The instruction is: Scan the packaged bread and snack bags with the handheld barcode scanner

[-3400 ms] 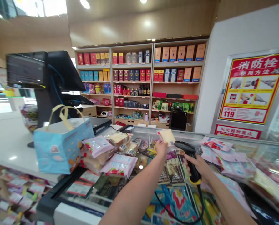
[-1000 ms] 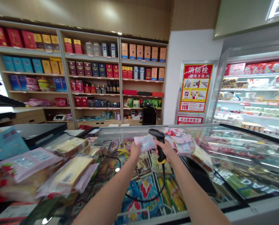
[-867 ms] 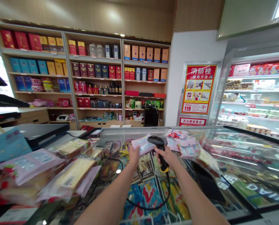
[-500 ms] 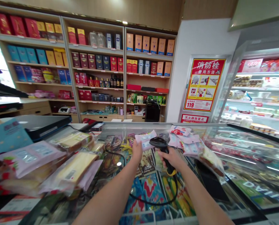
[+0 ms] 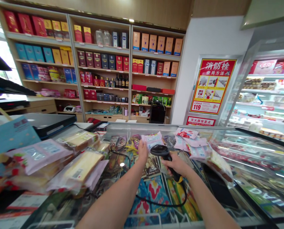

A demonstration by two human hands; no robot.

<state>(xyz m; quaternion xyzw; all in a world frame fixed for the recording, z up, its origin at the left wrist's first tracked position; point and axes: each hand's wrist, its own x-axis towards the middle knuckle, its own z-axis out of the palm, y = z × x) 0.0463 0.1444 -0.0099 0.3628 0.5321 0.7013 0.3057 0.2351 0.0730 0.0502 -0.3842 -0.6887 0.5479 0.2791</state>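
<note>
My left hand [image 5: 143, 152] grips the left end of a pale pink snack packet [image 5: 153, 140], held up above the glass-topped freezer [image 5: 113, 126]. My right hand [image 5: 176, 165] is wrapped round the handle of a black barcode scanner [image 5: 160, 150], whose head points left, close beside the packet and just below it. From the scanner a black cable [image 5: 156, 204] loops down and to the left over the glass. Right of my hands lies a small pile of similar pink packets [image 5: 192, 143], with a bagged loaf of sliced bread [image 5: 220, 162] at its edge.
More bagged bread [image 5: 83, 168] and a pink packet [image 5: 40, 154] lie on the left, near a blue bag [image 5: 10, 143]. A dark flat device [image 5: 51, 124] stands behind them. Frozen goods [image 5: 156, 190] show under the glass. Shelves of boxed bottles [image 5: 103, 60] line the back; a chilled display [image 5: 271, 92] stands right.
The whole view has shifted slightly to the right. The scanner's head now sits a little lower and nearer the packet's front. Both hands keep their holds.
</note>
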